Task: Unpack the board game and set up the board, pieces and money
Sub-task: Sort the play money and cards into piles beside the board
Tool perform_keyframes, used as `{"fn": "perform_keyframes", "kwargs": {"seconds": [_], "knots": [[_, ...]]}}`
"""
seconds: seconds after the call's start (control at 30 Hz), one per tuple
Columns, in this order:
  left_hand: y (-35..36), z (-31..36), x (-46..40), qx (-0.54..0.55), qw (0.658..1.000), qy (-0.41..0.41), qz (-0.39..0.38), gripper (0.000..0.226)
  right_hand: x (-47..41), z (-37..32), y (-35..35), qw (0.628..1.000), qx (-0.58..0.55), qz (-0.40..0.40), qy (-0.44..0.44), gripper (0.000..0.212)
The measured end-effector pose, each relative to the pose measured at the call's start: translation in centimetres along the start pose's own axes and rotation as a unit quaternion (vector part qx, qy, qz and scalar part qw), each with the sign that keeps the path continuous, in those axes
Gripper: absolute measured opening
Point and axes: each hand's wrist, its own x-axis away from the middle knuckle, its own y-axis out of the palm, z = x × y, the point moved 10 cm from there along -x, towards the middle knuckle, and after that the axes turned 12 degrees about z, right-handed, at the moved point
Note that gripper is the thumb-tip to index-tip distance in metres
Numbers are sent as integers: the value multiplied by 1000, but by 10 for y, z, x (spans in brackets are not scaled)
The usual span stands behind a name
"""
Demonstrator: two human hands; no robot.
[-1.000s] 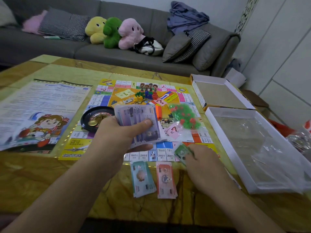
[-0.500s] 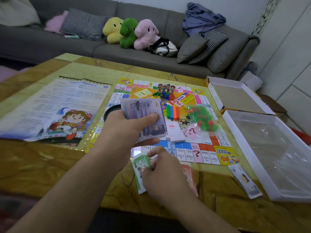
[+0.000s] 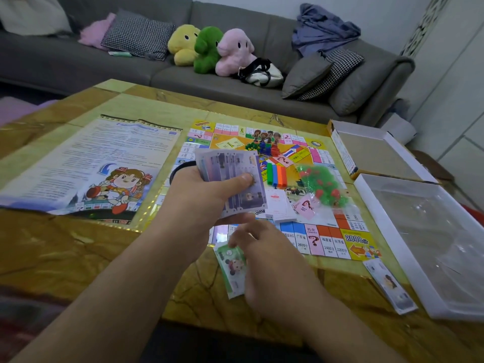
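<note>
Left hand [image 3: 209, 189] at frame center grips a fanned money stack [image 3: 233, 179] over the board [image 3: 327, 239]. Right hand [image 3: 264, 258], lower center, fingers curled, rests on green notes [image 3: 230, 268] on the bench [image 3: 78, 252]. One note [image 3: 390, 286] lies lower right beside the box tray [image 3: 366, 203].

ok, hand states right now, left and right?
Left hand: grips a fanned stack of play money.
Right hand: on the green banknotes; grip cannot be told.
</note>
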Motion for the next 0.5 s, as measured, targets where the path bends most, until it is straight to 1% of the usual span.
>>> {"fn": "perform_keyframes", "kwargs": {"seconds": [0.1, 0.17, 0.3, 0.4, 0.5], "knots": [[-1, 0, 0, -5, 1000, 4, 0, 26, 4, 12, 1, 994, -70, -79, -11, 58], [0, 0, 0, -11, 1000, 5, 0, 27, 7, 17, 4, 991, -85, -105, -9, 55], [2, -3, 1, -18, 1000, -1, 1, 28, 7, 10, 15, 989, -92, -112, -38, 43], [3, -4, 2, -21, 1000, -5, 1, 30, 5, 5, 17, 988, -89, -110, -58, 37], [2, -6, 3, -28, 1000, -7, 6, 30, 3, 2, 15, 990, -88, -90, -67, 33]]}}
